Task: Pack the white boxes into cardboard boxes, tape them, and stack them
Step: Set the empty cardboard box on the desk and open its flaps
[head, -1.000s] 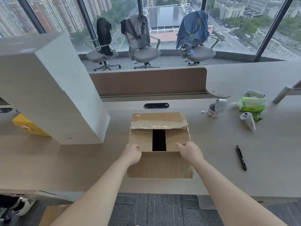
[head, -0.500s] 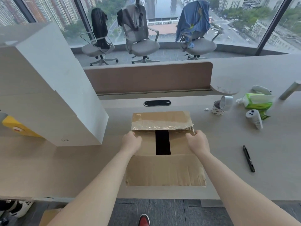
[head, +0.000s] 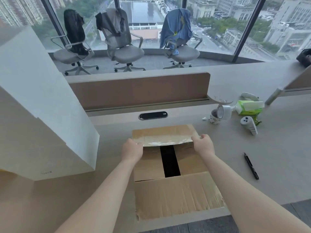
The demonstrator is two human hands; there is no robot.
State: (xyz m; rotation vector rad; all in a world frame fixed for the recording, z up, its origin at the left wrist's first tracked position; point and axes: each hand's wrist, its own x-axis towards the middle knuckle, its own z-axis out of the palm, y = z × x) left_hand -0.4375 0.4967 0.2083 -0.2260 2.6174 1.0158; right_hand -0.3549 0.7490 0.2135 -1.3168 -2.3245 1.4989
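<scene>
Left hand [head: 132,151] and right hand [head: 203,145] grip, fingers curled, 2 corners of the far flap [head: 165,134] on the cardboard box [head: 176,195].

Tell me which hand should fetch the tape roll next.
Right. The tape roll stands on the desk right of the cardboard box, nearer the right hand; the left hand grips the opposite corner of the far flap.
</scene>
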